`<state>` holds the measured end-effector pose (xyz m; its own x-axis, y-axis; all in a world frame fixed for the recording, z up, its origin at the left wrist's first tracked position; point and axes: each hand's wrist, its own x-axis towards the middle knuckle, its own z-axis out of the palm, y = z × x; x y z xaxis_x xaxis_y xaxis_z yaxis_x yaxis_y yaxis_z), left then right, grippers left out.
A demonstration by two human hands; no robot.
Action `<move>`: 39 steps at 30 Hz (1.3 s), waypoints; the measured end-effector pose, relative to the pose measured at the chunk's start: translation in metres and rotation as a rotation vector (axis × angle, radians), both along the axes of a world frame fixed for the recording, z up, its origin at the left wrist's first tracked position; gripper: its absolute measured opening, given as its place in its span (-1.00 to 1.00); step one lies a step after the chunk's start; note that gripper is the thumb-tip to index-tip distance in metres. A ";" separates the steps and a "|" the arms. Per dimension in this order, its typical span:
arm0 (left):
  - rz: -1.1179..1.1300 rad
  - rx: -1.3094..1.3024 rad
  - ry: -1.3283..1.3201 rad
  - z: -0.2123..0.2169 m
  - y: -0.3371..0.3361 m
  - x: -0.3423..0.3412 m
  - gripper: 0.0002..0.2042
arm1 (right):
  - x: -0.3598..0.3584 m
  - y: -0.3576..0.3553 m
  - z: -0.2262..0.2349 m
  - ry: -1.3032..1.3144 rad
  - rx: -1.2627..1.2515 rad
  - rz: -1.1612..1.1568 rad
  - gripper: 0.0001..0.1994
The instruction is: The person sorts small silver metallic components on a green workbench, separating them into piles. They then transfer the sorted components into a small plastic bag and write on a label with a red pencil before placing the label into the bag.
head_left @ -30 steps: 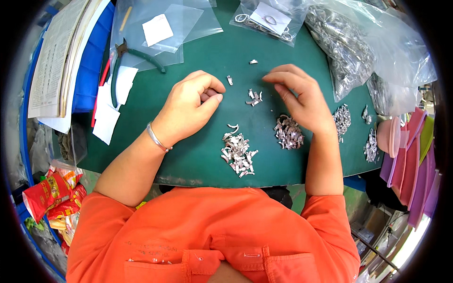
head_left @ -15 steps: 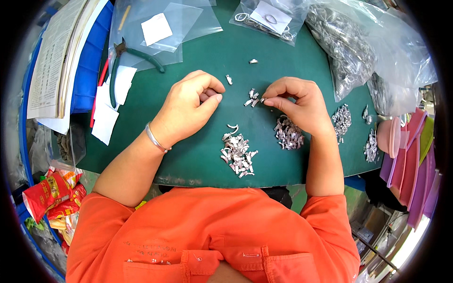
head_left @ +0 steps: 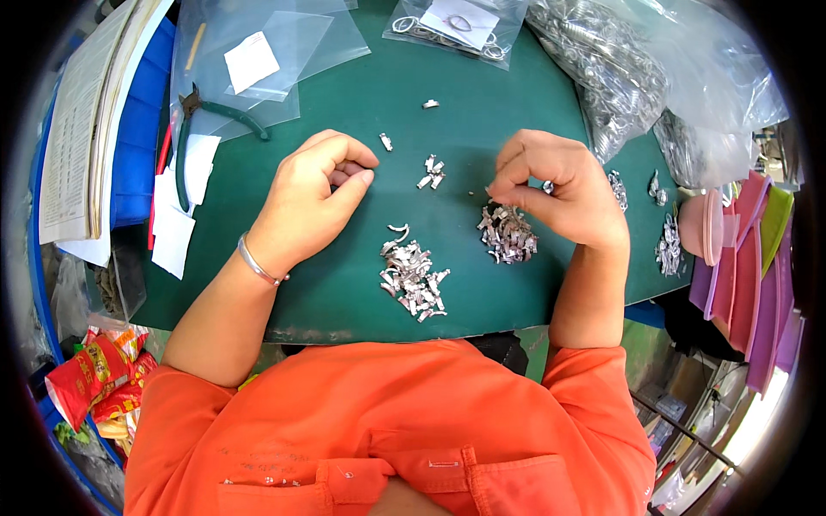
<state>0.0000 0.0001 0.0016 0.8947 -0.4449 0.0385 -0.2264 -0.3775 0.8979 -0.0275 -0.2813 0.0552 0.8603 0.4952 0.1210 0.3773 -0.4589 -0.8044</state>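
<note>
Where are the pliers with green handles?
In the head view, the green-handled metal pliers lie at the upper left, partly over white papers, left of the left hand.

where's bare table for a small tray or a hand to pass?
Green table: bare between ring bag and right hand, left of the big parts bag. Smaller gap between the small cluster and left parts pile. Crowded: upper left, with pliers and plastic sheets.
</note>
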 end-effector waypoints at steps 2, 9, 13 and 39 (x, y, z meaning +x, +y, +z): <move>-0.003 0.003 -0.005 0.000 0.000 0.001 -0.91 | -0.003 -0.005 0.008 0.006 -0.082 0.015 -0.89; -0.009 -0.012 -0.016 -0.003 0.002 0.003 -0.90 | -0.005 0.012 -0.003 0.038 -0.029 0.122 -0.90; 0.005 -0.026 0.040 -0.002 -0.001 0.001 -0.90 | -0.017 0.049 -0.017 0.020 0.095 0.212 -0.90; 0.006 -0.025 0.037 0.000 0.001 0.001 -0.90 | -0.001 0.040 -0.029 -0.007 -0.199 -0.202 -0.84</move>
